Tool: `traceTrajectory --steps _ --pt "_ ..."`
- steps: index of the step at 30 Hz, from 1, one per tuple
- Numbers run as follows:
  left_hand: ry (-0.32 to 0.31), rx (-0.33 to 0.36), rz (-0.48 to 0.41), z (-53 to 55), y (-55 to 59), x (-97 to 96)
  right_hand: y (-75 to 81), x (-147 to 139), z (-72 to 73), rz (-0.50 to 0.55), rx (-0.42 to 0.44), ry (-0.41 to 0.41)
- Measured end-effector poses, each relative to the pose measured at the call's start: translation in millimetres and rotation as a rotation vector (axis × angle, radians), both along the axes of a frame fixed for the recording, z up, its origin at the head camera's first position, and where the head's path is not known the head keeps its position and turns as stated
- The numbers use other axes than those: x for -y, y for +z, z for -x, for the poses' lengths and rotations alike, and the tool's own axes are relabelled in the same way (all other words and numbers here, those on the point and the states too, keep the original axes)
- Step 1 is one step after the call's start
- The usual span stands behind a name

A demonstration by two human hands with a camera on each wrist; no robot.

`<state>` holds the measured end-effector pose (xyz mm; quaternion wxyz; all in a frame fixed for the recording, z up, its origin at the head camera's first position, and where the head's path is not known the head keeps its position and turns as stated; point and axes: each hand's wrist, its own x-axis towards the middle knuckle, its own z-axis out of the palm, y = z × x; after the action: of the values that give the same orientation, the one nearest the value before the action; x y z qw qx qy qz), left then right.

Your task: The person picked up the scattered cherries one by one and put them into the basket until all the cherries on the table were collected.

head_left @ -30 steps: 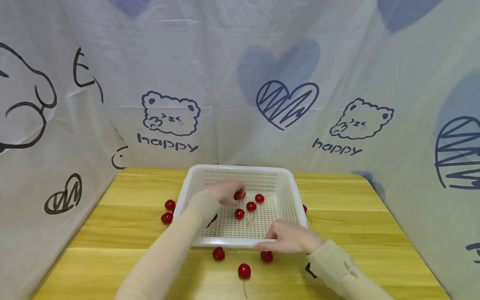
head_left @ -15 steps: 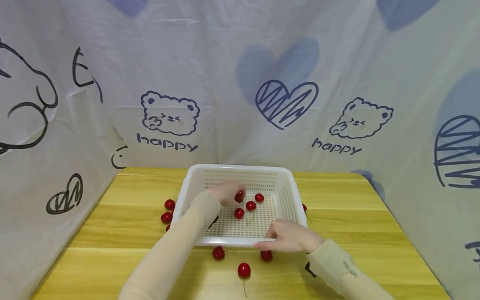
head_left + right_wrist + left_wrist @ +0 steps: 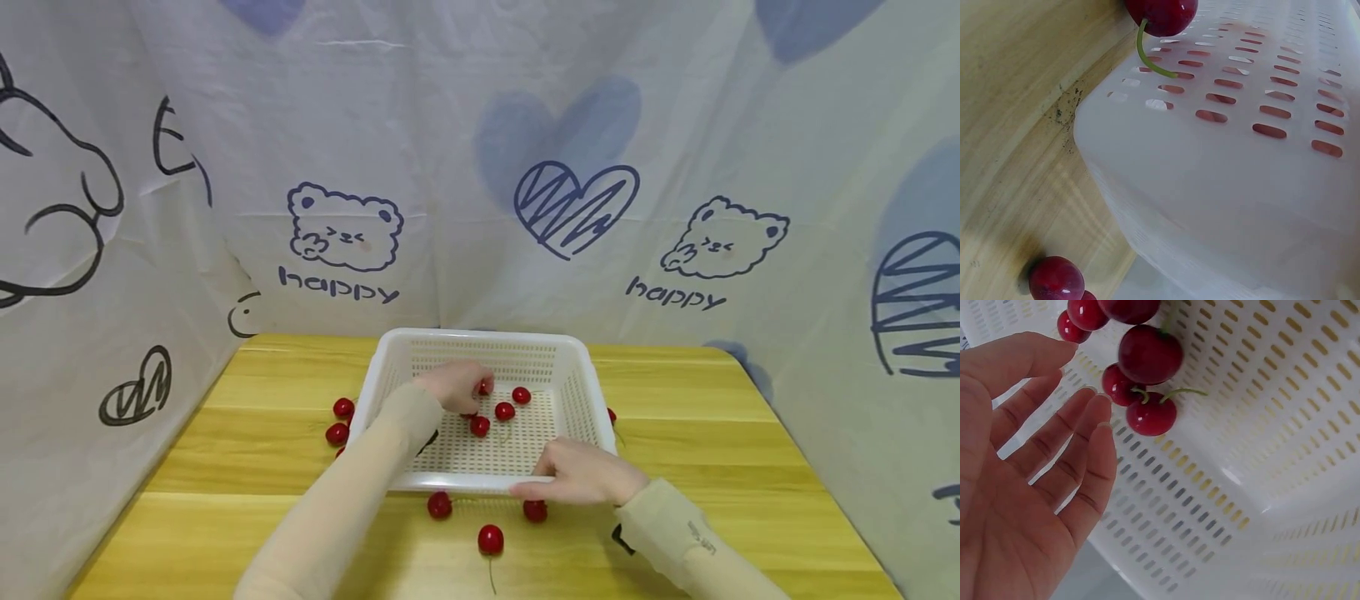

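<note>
My left hand (image 3: pixel 453 385) is inside a white slotted plastic basket (image 3: pixel 465 482). The left wrist view shows its fingers (image 3: pixel 1088 487) relaxed and apart, with nothing gripped. Just beyond the fingertips lie several red cherries, among them a dark one (image 3: pixel 1150 355) and one with a green stem (image 3: pixel 1152 415). More cherries (image 3: pixel 504 411) rest on the basket floor to the right. My right hand (image 3: pixel 585 473) grips the basket's front rim near the right corner, thumb outside. In the right wrist view the basket wall (image 3: pixel 1172 181) hides most of that hand; skin shows through the slots.
Loose cherries lie on the wooden table (image 3: pixel 712 467): a stemmed cherry (image 3: pixel 491 540) in front, another (image 3: pixel 439 505) by the front wall, some (image 3: pixel 337 433) to the left, one (image 3: pixel 611 416) to the right. A printed cloth (image 3: pixel 465 208) hangs behind.
The cherry at my left fingertips has come away from the hand, and another now shows just below the fingers. My right hand stays on the rim.
</note>
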<state>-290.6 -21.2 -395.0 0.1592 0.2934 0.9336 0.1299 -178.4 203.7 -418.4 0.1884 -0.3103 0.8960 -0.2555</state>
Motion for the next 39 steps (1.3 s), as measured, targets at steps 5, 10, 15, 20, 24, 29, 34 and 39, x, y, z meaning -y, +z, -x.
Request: traceTrajectory --steps 5,10,15,20,24,29,34,39 --pt "-0.016 -0.023 0.021 -2.2 10.0 -2.0 0.3 0 0.0 -0.001 0.007 -0.008" --pt "-0.02 -0.036 0.03 -4.0 21.1 -2.0 0.4 0 0.0 -0.005 0.013 -0.006" --pt "-0.029 -0.09 0.077 -6.7 34.4 3.2 0.8 0 0.9 -0.022 0.014 -0.013" --pt "-0.06 -0.163 0.108 -12.8 47.7 13.6 0.4 0 1.5 -0.03 0.013 -0.022" --pt "-0.084 -0.196 0.111 -19.5 56.5 24.4 0.0 0 1.1 -0.021 0.019 -0.018" --pt "-0.091 -0.268 0.138 -24.2 63.3 37.1 0.8 0 0.2 -0.026 0.023 -0.027" --pt "-0.095 -0.317 0.119 -26.9 63.2 51.2 1.9 0 0.0 -0.041 0.027 -0.038" --pt "-0.06 -0.358 0.039 -30.9 64.8 70.1 0.6 0 0.5 -0.05 0.019 -0.032"
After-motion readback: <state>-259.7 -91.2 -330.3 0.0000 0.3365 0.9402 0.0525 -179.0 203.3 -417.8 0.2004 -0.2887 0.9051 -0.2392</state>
